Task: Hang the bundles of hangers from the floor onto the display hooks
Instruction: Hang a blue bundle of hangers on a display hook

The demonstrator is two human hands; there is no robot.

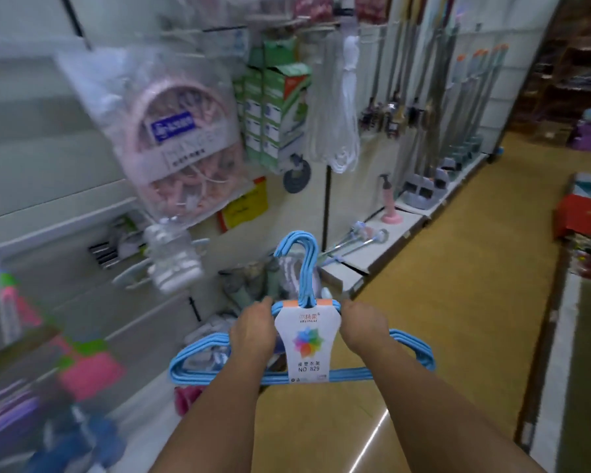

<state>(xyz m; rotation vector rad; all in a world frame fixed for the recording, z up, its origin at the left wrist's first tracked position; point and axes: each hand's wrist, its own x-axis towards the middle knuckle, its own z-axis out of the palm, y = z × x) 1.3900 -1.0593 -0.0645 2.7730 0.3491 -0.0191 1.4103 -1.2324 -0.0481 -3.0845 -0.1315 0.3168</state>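
1. The person holds a bundle of blue hangers [321, 375] upright in mid-air over the yellow floor [458, 302]; the left hand [253, 332] grips the shoulder just left of the bundle's white card label [307, 343], and the right hand [365, 331] grips just right of it; both close round the wires, though the fingers curl behind, so how tightly cannot be told.
2. To do the step well, the person should keep the bundle level, with the stacked hook tops [299, 264] above the label kept together so they slip over one peg at once.
3. Beyond the label, left and higher, a bagged pink clip hanger [181, 145] hangs on the white slat wall [41, 158].
4. A free display hook cannot be made out; the wall is blurred, and the goods lower left of the label are smeared beyond naming.
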